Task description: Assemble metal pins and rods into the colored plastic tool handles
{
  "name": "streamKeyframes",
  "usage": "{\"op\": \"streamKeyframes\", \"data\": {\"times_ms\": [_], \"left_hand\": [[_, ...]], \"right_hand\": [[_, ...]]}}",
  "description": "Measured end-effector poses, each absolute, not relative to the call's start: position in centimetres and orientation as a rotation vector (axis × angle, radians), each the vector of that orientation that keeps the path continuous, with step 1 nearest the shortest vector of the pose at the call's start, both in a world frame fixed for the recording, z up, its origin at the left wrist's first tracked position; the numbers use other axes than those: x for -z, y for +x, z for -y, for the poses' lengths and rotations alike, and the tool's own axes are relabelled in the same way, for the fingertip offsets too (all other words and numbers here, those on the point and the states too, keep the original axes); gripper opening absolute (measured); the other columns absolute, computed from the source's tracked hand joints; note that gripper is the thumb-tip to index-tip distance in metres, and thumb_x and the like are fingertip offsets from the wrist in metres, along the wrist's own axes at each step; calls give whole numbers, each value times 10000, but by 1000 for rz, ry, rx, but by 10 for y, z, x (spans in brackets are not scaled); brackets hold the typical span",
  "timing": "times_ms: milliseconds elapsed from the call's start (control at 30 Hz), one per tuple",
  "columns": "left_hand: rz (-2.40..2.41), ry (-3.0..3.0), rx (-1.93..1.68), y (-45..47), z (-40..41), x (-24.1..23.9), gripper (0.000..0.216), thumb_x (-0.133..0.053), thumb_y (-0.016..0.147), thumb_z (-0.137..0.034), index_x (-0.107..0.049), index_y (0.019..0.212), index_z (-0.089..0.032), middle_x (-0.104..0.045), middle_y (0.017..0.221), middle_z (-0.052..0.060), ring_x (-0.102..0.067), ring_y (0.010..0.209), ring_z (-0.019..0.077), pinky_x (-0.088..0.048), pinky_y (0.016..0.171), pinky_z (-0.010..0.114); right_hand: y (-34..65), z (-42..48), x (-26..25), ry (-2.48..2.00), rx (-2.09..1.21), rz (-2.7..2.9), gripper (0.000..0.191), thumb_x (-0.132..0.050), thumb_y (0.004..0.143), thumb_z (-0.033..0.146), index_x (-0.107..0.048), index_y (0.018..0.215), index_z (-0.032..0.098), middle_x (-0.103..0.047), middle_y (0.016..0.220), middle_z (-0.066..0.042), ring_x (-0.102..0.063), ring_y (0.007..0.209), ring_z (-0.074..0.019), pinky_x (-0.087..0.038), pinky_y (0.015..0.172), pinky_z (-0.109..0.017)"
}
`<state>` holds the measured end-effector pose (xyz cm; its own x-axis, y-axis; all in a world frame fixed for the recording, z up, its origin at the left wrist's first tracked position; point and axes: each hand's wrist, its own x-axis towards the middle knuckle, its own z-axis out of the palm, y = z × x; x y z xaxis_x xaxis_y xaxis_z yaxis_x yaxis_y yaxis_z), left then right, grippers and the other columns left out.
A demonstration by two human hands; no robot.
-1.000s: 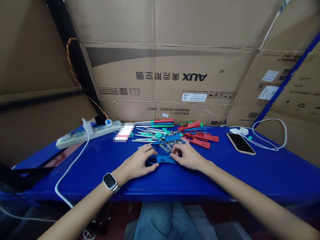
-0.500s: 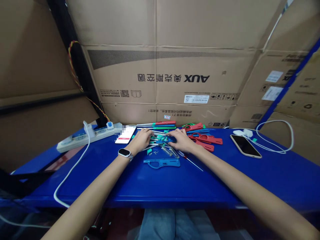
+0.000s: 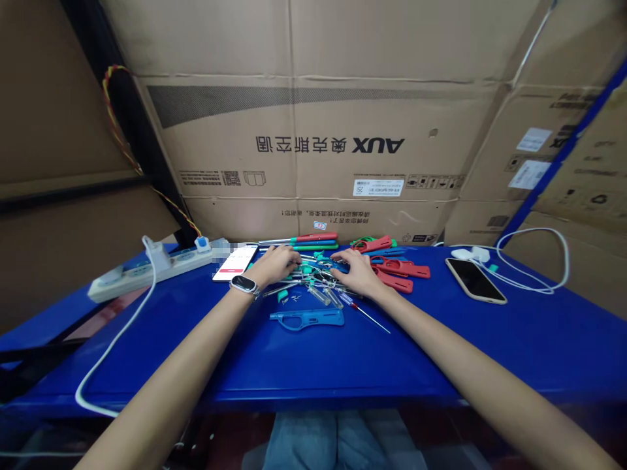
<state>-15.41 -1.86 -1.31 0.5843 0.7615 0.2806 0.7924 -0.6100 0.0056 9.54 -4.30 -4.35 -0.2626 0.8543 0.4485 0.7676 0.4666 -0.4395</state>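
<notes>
A pile of lighter parts (image 3: 313,269), with metal tubes, thin wires and teal-green plastic pieces, lies between my two hands. On its left side, my left hand (image 3: 277,264) has its fingers curled together at the edge; what is in them, if anything, is hidden. My right hand (image 3: 360,273) reaches over the right side, thumb and forefinger apart around a blue plastic piece (image 3: 343,267). A blue lighter casing half (image 3: 308,318) lies nearer to me. Beside the pile are clear fuel tanks (image 3: 326,297) and a screwdriver (image 3: 367,314) with a red collar.
Red casing halves (image 3: 401,267) lie right of the pile, and long-nosed lighters (image 3: 313,241) behind it. A lit phone (image 3: 236,263) and a power strip (image 3: 181,263) are at left. A dark-screened phone (image 3: 475,281) and white cable (image 3: 563,261) sit at right. Cardboard (image 3: 318,117) walls the back.
The view has shifted slightly, moving the scene left. The fingers of my right hand have spread a little over the blue piece. Both hands stay at the pile.
</notes>
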Motion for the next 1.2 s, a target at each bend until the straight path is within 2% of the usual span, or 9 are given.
{"op": "streamKeyframes", "data": {"times_ms": [267,467,567,733,900,1033,1200], "left_hand": [[1148,-2618,725,-155,46,2,255,-358,1010,-254,-586,1118,-218,-548,1056,78,-615,776,194,-481,724,332],[1083,-2489,900,-149,60,-9,259,-371,1012,-240,-571,1170,-197,-532,1055,92,-595,736,174,-495,701,324],[1078,-2441,955,-146,61,-11,267,-375,1010,-225,-559,1200,-187,-536,1090,104,-598,744,169,-500,690,318],[1123,-2382,978,-143,61,-8,272,-372,1010,-216,-568,1193,-177,-550,1095,109,-610,764,176,-509,684,316],[1207,-2335,959,-143,58,-1,269,-384,1010,-222,-594,1170,-168,-566,1049,104,-619,744,173,-510,675,305],[1262,-2280,1013,-139,55,1,278,-393,1012,-232,-613,1165,-162,-584,1031,103,-610,706,162,-506,660,303],[1242,-2244,1166,-134,54,1,272,-414,1007,-231,-629,1160,-166,-598,1023,95,-620,739,164,-510,679,296]], "right_hand": [[88,60,38,-1105,-177,2004,191,-603,875,277,-647,1051,218,-686,1111,-86,-587,1089,-271,-364,941,-440],[74,72,41,-1143,-240,1932,365,-640,847,343,-563,1179,213,-679,1109,-90,-604,1027,-260,-398,916,-426],[69,74,44,-1230,-298,1915,462,-690,800,374,-523,1201,216,-700,1072,-70,-598,1029,-273,-375,939,-454],[67,74,43,-1239,-435,1932,548,-680,781,239,-459,1282,225,-753,899,-5,-607,1093,-281,-291,1022,-500],[68,80,38,-1061,-467,1877,536,-611,804,185,-437,1309,216,-742,850,19,-674,966,-223,-325,1021,-429],[70,86,40,-979,-371,1949,511,-586,838,205,-399,1313,227,-738,881,9,-665,987,-225,-307,1016,-411],[71,87,40,-932,-268,2138,252,-600,845,221,-536,1089,233,-741,888,-10,-620,980,-238,-323,937,-396]]}}
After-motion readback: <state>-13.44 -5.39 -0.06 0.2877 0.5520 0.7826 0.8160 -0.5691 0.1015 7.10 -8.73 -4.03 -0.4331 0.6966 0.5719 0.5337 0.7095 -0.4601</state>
